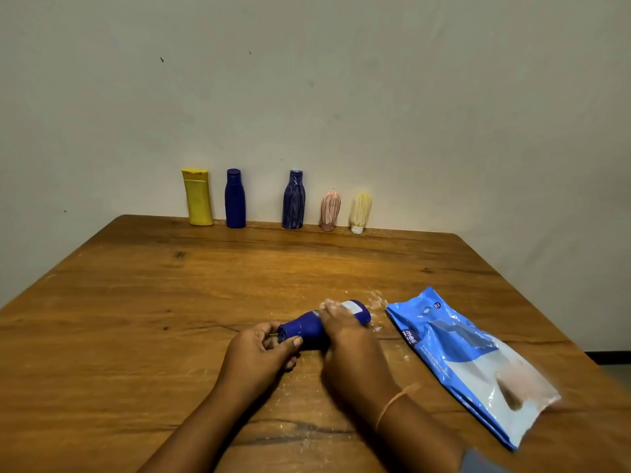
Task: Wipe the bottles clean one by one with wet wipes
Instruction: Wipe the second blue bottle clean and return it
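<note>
A dark blue bottle (pixel 319 324) lies on its side on the brown wooden worktop (pixel 170 302), near the front edge. The left hand (pixel 261 349) wraps its fingers and thumb around the cap end of the bottle and holds it tight. The right hand (pixel 345 339) lies over the middle of the bottle with its fingers bent down on it. A bit of white wet wipe (pixel 329 304) peeks out at the fingertips of the right hand, pressed on the bottle. A thin orange band (pixel 396 402) goes around the right wrist.

Just to the right of the bottle lies a flat blue and white pack of wet wipes (pixel 478 363). It does not touch the bottle. Small white specks dot the wood around the hands.

Far back, by the pale wall (pixel 307 80), five more bottles stand in a row. From the left there is a yellow bottle (pixel 198 198), a clean blue bottle (pixel 235 199), a blue bottle with white streaks (pixel 293 200), a small pink bottle (pixel 330 211) with streaks and a small pale yellow bottle (pixel 360 213) with streaks. The two small ones stand on their caps. All five stand well apart from the hands.
</note>
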The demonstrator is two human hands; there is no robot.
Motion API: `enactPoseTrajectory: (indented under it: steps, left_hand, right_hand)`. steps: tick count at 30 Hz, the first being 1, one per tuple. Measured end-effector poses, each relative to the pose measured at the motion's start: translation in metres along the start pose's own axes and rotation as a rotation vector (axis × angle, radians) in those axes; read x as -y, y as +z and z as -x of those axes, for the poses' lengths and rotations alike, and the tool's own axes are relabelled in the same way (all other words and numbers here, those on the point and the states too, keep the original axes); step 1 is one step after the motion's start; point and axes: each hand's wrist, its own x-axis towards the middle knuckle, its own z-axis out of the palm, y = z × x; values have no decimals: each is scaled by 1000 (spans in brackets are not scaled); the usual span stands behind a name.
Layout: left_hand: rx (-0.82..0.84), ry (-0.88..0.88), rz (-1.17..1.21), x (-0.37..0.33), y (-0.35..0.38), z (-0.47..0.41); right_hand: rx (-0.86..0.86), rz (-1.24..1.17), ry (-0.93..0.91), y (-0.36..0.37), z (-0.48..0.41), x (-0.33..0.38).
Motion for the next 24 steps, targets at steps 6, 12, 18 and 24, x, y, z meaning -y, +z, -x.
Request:
enactPoseTrajectory:
  steps: [6, 12, 18, 24]
  left_hand:
    - [-28, 53, -95, 0, -2, 1]
    - [0, 24, -64, -2, -1, 5]
    - [-4, 275, -250, -4, -1, 9]
    - [-87, 285, -222, -1, 2, 7]
  right_hand:
    - [38, 56, -235, 13, 11, 21]
    - [21, 70, 131, -17, -8, -40]
    - [6, 59, 198, -13, -14, -43]
    - [-46, -10, 36, 6, 4, 5]
